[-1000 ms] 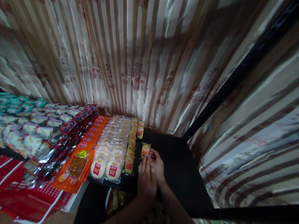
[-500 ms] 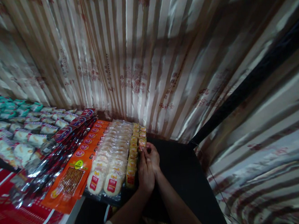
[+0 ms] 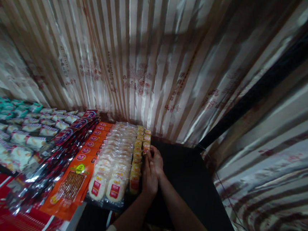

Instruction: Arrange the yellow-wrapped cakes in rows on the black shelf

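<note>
A double row of small yellow snack packets (image 3: 137, 155) stands on the black shelf. At the front end of its shorter right-hand row is a red-and-yellow snack packet (image 3: 146, 147). My left hand (image 3: 149, 178) lies along the right side of the longer row, its fingers drawn together at that packet. Beside it, my right hand (image 3: 157, 161) has curled fingers closed at the same packet from the right. The two hands touch each other, and they partly hide the fingertips. Round white rice crackers (image 3: 115, 189) in clear wrappers line up just left of the yellow packets.
Orange snack bags (image 3: 68, 184) and dark red shiny bags (image 3: 65, 148) overlap further left. Beyond them lie white packets (image 3: 35, 142) and green packets (image 3: 15, 107). A printed, pleated curtain (image 3: 135, 59) hangs behind the black shelf (image 3: 187, 184); a black post (image 3: 231, 112) slants at right.
Both hands stay at the red-and-yellow packet and have barely moved. The view has shifted very slightly.
</note>
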A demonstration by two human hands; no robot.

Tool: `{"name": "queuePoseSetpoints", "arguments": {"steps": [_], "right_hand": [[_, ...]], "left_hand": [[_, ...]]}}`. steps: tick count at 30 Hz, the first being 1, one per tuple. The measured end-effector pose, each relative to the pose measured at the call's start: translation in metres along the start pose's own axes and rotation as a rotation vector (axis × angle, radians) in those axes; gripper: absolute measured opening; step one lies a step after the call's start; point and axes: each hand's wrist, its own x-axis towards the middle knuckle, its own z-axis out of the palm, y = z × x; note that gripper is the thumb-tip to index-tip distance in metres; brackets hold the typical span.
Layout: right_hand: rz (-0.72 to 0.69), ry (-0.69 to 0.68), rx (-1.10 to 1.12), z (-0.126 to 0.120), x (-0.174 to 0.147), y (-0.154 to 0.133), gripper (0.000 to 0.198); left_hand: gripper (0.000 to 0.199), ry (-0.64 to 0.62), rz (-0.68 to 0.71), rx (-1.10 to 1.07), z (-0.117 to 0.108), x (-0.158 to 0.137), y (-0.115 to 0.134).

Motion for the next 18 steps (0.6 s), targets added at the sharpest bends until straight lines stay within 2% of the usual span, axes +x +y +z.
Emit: {"name": "queuePoseSetpoints", "arguments": {"steps": [6, 10, 15, 18], "right_hand": [[0.008, 0.039, 0.109, -0.003, -0.008, 0.007, 0.052], [0.032, 0.098, 0.103, -0.007, -0.023, 0.008, 0.053], [0.060, 0.118, 0.130, -0.020, -0.057, 0.003, 0.049], [0.094, 0.099, 0.212, -0.031, -0.087, 0.000, 0.046]], "left_hand": [[0.050, 0.018, -0.013, 0.010, 0.001, -0.003, 0.000], [0.048, 0.035, -0.032, 0.036, -0.004, -0.012, 0.004], [0.044, 0.038, -0.015, 0.082, -0.012, -0.035, 0.007], [0.041, 0.010, 0.068, 0.069, -0.018, -0.062, 0.005]]}}
